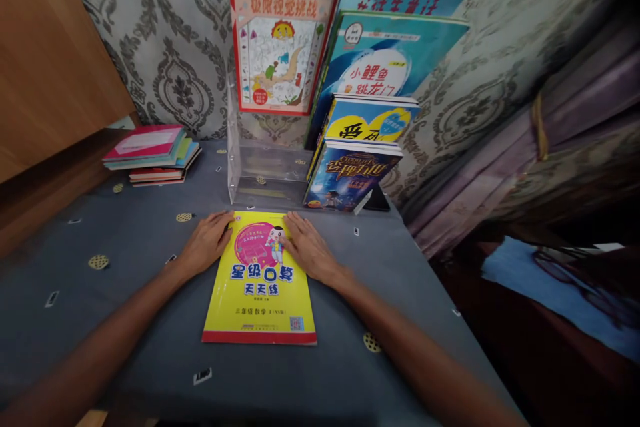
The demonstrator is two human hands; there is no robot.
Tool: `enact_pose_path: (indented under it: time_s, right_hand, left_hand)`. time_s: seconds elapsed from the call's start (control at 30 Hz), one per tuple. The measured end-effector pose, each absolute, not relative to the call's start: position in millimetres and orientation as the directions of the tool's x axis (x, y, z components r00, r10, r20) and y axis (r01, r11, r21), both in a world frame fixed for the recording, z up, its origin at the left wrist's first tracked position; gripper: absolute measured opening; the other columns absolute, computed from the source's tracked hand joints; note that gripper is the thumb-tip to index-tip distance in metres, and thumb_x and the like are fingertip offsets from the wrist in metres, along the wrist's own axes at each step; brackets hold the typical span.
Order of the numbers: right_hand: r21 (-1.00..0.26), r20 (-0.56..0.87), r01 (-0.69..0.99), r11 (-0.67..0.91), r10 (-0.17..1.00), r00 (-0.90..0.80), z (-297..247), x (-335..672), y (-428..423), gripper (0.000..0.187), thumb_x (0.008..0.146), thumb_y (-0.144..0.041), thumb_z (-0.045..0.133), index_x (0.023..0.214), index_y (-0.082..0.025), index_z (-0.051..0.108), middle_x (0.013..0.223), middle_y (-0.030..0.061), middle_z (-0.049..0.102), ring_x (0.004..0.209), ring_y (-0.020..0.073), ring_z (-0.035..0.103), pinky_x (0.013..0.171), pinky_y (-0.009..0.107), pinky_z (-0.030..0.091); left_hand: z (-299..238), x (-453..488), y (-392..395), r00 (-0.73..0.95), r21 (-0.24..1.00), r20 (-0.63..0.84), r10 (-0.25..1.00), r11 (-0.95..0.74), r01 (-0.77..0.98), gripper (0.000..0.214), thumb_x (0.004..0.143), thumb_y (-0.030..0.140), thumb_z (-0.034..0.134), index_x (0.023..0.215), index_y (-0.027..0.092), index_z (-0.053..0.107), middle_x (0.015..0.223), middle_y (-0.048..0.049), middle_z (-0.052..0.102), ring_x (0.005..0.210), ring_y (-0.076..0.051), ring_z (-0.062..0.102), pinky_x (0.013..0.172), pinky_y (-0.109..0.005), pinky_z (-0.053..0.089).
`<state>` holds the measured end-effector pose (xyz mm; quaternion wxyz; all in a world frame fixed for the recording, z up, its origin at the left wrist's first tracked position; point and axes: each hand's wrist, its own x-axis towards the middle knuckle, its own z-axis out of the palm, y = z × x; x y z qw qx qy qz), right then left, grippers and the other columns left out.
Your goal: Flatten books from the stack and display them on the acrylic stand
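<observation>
1. A yellow paperback workbook (260,287) with a pink circle on its cover lies flat on the grey cloth-covered tabletop (125,267).
2. The left hand (205,243) lies open and flat at the workbook's upper left corner, fingertips touching its edge and gripping nothing.
3. The right hand (310,250) rests open, palm down, on the workbook's upper right corner.
4. Just behind the workbook stands a clear acrylic book stand (250,170) with dark blue and yellow picture books (350,173) leaning in it.
5. Well to the workbook's rear left sits a pink-topped stack of thin books (153,153).
</observation>
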<state>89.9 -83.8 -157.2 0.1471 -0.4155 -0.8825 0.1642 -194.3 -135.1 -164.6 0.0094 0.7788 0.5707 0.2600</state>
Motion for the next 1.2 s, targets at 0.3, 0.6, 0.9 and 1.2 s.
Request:
enact_pose_path:
  time_s: [0.3,0.6,0.9,1.2]
  right_hand:
    - [-0.463,0.199,0.617,0.637,0.753,-0.627,-169,97,-75,0.055,0.102,-0.044,0.038,0.149,-0.017,0.047,0.157,0.0160,0.043,0.149,0.0285,0.035,0.122,0.055,0.030]
    - [-0.580,0.243,0.525,0.622,0.748,-0.617,-171,104,-66,0.053,0.103,-0.043,0.030,0.145,-0.019,0.051,0.151,0.0125,0.052,0.145,0.0262,0.042,0.121,0.051,0.033]
    - [-0.731,0.202,0.451,0.512,0.794,-0.574,-163,113,-57,0.058,0.102,-0.055,0.030,0.145,-0.021,0.051,0.148,0.0107,0.055,0.136,0.0265,0.053,0.115,0.049,0.040]
    - [-0.786,0.195,0.406,0.467,0.810,-0.554,-155,113,-60,0.054,0.103,-0.053,0.031,0.146,-0.025,0.050,0.148,0.0078,0.056,0.135,0.0245,0.053,0.117,0.048,0.039]
  left_hand:
    - [-159,-204,-129,0.293,0.243,0.392,0.872,-0.405,0.882,0.034,0.099,0.029,0.040,0.121,0.019,0.064,0.128,-0.0098,0.070,0.127,-0.028,0.057,0.104,-0.051,0.049]
    - [-158,-208,-128,0.395,0.217,0.368,0.842,-0.491,0.844,0.045,0.102,0.038,0.036,0.129,0.014,0.063,0.136,-0.0131,0.065,0.132,-0.026,0.056,0.111,-0.051,0.044]
    - [-151,-192,-118,0.420,0.230,0.271,0.866,-0.482,0.846,0.050,0.104,0.047,0.033,0.131,0.018,0.064,0.139,-0.0107,0.064,0.135,-0.025,0.054,0.115,-0.050,0.038]
    - [-143,-157,-103,0.527,0.201,0.178,0.831,-0.555,0.807,0.050,0.104,0.043,0.032,0.136,0.015,0.059,0.145,-0.0126,0.058,0.139,-0.025,0.050,0.118,-0.051,0.033]
